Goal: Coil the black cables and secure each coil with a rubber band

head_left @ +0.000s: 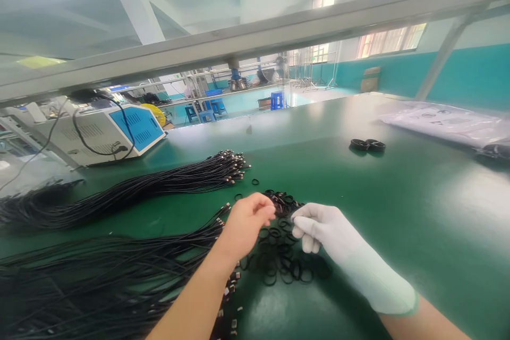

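My left hand (250, 219) is bare, with its fingers curled and thumb and forefinger together. In a white glove, my right hand (314, 226) pinches with thumb and forefinger; a small dark spot shows at the fingertips, too small to name. Both hands hover close together over a loose scatter of small black rings (286, 263), with a denser heap of rings (282, 203) just behind. Left of them lie two bundles of black cables, a far bundle (171, 180) and a near bundle (119, 255), their metal plug ends pointing toward the rings. My left forearm covers part of the near bundle.
A white and blue machine (119, 130) with a black cord stands at the table's back left. Two joined black coils (367, 145) lie at the back right, before clear plastic bags (446, 122). A metal rail (247, 37) crosses above the green table (398, 212).
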A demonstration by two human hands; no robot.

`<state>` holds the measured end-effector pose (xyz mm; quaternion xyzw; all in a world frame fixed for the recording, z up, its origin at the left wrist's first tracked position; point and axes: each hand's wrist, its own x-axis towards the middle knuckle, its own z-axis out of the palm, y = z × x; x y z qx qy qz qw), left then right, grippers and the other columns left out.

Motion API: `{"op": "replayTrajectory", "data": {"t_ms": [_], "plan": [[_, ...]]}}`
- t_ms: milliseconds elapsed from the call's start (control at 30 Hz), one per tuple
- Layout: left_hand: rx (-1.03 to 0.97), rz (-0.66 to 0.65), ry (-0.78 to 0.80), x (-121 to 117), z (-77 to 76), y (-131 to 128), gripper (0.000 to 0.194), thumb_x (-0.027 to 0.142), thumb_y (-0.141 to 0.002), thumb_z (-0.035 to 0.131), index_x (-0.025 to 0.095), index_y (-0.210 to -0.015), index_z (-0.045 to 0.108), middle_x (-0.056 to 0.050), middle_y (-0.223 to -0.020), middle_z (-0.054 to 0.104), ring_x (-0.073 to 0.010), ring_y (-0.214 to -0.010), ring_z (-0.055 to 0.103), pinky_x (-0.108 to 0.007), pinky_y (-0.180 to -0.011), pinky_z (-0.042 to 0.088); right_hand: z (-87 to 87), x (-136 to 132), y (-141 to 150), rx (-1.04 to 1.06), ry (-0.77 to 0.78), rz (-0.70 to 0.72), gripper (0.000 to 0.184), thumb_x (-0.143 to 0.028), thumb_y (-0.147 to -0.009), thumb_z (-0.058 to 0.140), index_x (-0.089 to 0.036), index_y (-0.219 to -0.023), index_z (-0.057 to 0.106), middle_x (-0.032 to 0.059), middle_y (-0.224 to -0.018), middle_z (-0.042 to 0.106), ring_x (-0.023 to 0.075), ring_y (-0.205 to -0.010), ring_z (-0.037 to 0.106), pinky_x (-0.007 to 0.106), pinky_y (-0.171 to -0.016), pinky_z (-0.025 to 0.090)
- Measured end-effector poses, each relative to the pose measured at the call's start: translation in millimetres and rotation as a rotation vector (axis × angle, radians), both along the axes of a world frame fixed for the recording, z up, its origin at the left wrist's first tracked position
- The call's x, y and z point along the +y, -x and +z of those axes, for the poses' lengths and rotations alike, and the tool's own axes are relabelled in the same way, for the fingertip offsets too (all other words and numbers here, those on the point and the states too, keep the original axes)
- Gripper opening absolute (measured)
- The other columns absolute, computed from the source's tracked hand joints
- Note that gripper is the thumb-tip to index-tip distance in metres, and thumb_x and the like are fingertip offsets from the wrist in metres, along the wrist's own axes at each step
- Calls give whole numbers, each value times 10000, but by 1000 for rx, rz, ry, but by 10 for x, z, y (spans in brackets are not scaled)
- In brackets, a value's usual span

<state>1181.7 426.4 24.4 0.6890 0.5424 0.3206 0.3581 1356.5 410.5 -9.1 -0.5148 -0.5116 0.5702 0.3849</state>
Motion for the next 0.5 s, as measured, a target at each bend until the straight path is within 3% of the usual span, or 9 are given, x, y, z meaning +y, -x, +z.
{"op": "replayTrajectory", "data": {"t_ms": [100, 267, 400, 500], "plan": [[-2, 72, -7, 63, 7, 191, 168, 308, -794, 451, 172, -745, 538, -1, -687, 583, -129, -626, 527, -236, -617, 423, 28, 12, -85, -112, -55, -58, 162, -246, -748, 464, -145, -815, 572, 17, -665, 628, 95, -452, 537, 203, -434, 377], [430, -74, 111, 65, -37, 324, 120, 250, -731, 519, 199, -666, 606, 10, -638, 631, -156, -615, 562, -251, -594, 405, 56, -18, -96, -456, -145, -41, 245, -244, -799, 411, -198, -855, 644, 15, -685, 647, 152, -578, 589, 266, -578, 443], [580, 81, 35, 194, -177, 183, 94, 228, -715, 549, 230, -672, 632, -10, -715, 659, -211, -731, 576, -322, -689, 377, -22, -14, -44, -719, -203, 28, 335, -198, -815, 401, -225, -1049, 639, 41, -1016, 656, 240, -954, 584, 359, -833, 432], [613, 185, 2, 342, -297, 58, 63, 266, -718, 576, 237, -746, 625, -27, -791, 666, -246, -820, 583, -345, -723, 373, -72, 6, -37, -793, -205, 30, 413, -156, -824, 370, -203, -1189, 557, 56, -1121, 606, 238, -1006, 559, 359, -865, 423]]}}
